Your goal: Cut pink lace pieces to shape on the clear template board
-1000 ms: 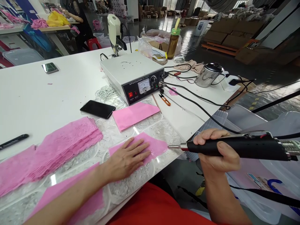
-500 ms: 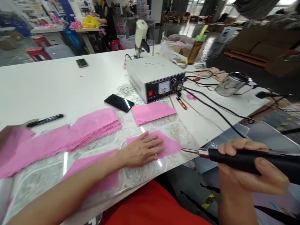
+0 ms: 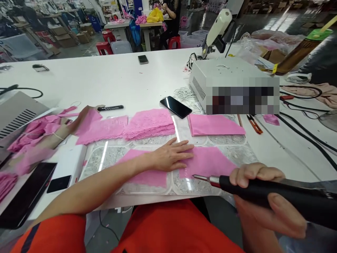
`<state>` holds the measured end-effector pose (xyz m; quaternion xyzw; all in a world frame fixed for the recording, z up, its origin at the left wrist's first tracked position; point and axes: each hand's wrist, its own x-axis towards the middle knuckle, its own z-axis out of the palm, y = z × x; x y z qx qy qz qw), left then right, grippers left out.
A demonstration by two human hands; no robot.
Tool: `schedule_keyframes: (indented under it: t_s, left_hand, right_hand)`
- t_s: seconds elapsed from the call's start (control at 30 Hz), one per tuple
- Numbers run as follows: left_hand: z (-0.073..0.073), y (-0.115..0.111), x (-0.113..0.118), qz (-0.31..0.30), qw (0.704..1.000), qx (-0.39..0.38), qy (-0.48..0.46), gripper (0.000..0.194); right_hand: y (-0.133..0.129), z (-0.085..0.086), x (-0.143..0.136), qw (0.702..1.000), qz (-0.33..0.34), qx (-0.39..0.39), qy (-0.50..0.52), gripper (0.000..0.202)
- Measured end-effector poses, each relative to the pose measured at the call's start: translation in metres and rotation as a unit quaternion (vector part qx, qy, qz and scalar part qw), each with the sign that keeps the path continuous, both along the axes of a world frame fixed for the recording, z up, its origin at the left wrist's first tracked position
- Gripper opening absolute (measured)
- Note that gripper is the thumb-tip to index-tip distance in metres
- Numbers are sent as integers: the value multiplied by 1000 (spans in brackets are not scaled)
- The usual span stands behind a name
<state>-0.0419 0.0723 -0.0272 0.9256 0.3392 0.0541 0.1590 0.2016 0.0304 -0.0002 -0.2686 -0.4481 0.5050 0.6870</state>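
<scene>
My left hand [image 3: 172, 155] lies flat with fingers spread, palm down. Its fingertips rest on the left edge of a pink fabric piece [image 3: 209, 161] on the clear-topped, grey patterned mat [image 3: 110, 158]. Beneath my left wrist and forearm is another pink piece [image 3: 152, 178]. My right hand [image 3: 265, 193] is wrapped round a thick black-handled tool [image 3: 250, 186] with a slim metal tip. That tip points left, at the lower edge of the first piece; whether it touches cannot be made out. Behind lie a pile of pink fabric with scalloped edges [image 3: 150, 124] and a folded pink piece [image 3: 217, 124].
A grey metal box [image 3: 229, 70] with cables stands at the back right, near orange-handled snips [image 3: 254, 124]. A phone [image 3: 176, 106] and a black marker [image 3: 110, 107] lie behind the fabric. Pink scraps [image 3: 37, 130] and a dark tablet-like slab [image 3: 28, 193] are at the left.
The view has swung left. My left hand has slid from the middle of the pink piece to its left edge. The tool's tip has gone from the right corner to the lower left edge.
</scene>
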Motion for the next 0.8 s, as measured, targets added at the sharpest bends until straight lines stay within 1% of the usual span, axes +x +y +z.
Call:
schedule_keyframes:
  t_s: [0.13, 0.37, 0.63, 0.8]
  left_hand:
    - [-6, -1, 1, 2, 1000, 4, 3, 45]
    - [-10, -4, -1, 13, 1000, 22, -7, 41]
    - [-13, -3, 0, 16, 999, 44, -6, 41]
    - [-15, -4, -2, 18, 998, 57, -15, 41]
  right_hand:
    - [-1, -1, -15, 999, 42, 10, -11, 20]
    - [0, 0, -23, 999, 36, -4, -34, 19]
    - [-3, -1, -27, 997, 73, 3, -25, 18]
    - [-4, -1, -29, 996, 82, 5, -26, 18]
